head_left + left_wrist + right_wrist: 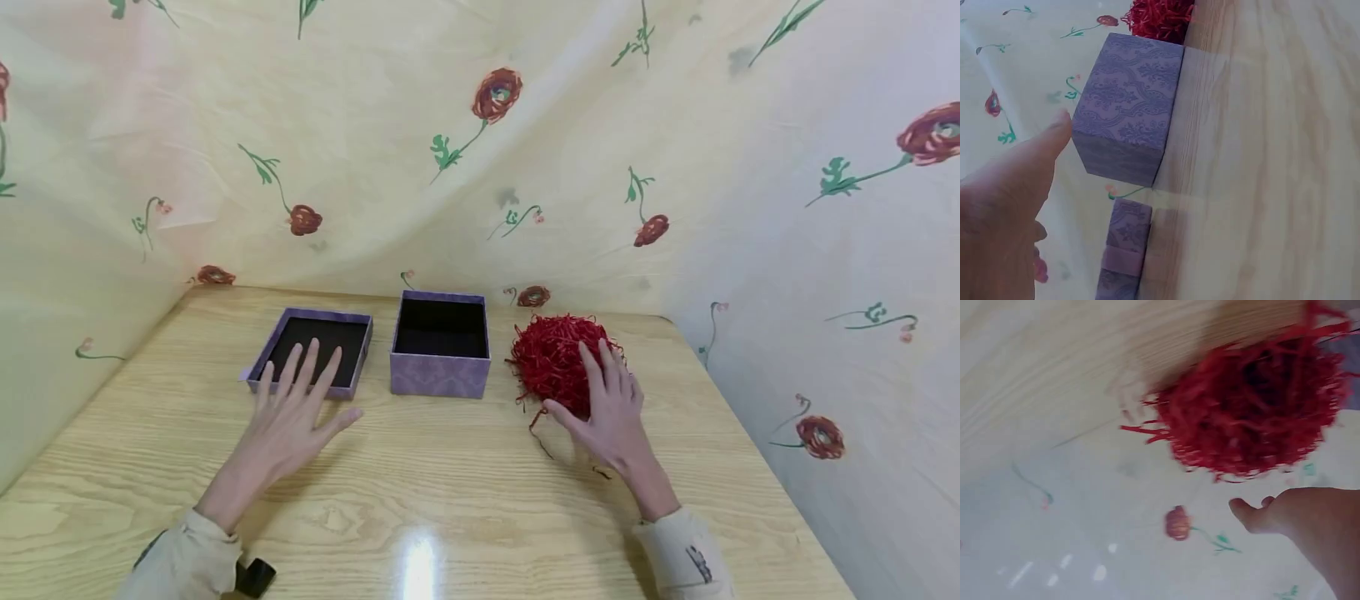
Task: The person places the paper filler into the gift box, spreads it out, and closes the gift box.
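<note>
My left hand (288, 429) is spread, its fingertips overlapping the shallow purple box lid (342, 392) in the head view; the lid lies with its black inside up. A ribbon band crosses the lid's side in the left wrist view. Between the hands stands a deeper purple patterned box (440, 375), uncovered and dark inside. On the right is a heap of red shredded paper (551, 358). Over its near right side my right hand (615, 417) extends, fingers apart and relaxed, thumb out to the left. Neither hand grips anything.
All of it sits on a light wood-grain table (450, 483). A cream cloth with printed red flowers (375, 150) hangs behind and on both sides. Loose dark strands (602, 472) lie near the right hand. A small black object (256, 577) shows by the left sleeve.
</note>
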Tool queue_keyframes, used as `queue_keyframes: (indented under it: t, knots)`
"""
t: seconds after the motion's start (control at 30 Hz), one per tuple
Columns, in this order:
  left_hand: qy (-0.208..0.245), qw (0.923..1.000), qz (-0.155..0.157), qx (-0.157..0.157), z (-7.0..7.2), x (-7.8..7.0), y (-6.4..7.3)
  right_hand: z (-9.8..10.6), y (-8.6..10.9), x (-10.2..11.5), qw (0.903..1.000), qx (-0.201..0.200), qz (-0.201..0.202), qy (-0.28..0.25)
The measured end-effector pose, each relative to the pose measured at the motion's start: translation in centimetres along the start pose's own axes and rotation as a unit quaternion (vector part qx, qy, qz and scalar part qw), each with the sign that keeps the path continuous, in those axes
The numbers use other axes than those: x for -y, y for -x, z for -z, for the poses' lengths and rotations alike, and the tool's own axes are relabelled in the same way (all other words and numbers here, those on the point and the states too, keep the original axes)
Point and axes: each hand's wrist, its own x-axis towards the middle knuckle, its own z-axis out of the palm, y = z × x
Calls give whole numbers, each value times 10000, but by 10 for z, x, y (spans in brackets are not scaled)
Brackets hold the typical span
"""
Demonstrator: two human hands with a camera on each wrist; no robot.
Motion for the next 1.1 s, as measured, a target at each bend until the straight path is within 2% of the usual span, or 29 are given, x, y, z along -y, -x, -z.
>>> queue_keyframes:
  t: [0.13, 0.23, 0.3, 0.4, 0.53, 0.67, 0.9, 1.1]
  knots:
    - [494, 9987, 77, 68, -2, 1, -6, 0, -13, -16, 9977, -67, -500, -449]
    - [1144, 9934, 72, 17, -5, 4, -11, -1, -21, -24, 9942, -125, -849, -653]
    - [1621, 9867, 71, 32, -7, 7, -13, -1, -27, -29, 9915, -120, -1046, -762]
    - [2310, 9729, 109, 57, -10, 10, -15, -4, -34, -33, 9880, -84, -1267, -878]
    - [2836, 9589, 125, -5, -15, 12, -20, -11, -41, -36, 9843, 17, -1462, -989]
    - [3133, 9495, 123, -68, -20, 11, -27, -16, -45, -39, 9824, 112, -1547, -1040]
    - [3348, 9418, 239, -182, -29, 8, -38, -25, -50, -44, 9807, 242, -1600, -1096]
    - [3599, 9326, 229, -112, -30, 3, -43, -33, -52, -47, 9822, 355, -1506, -1063]
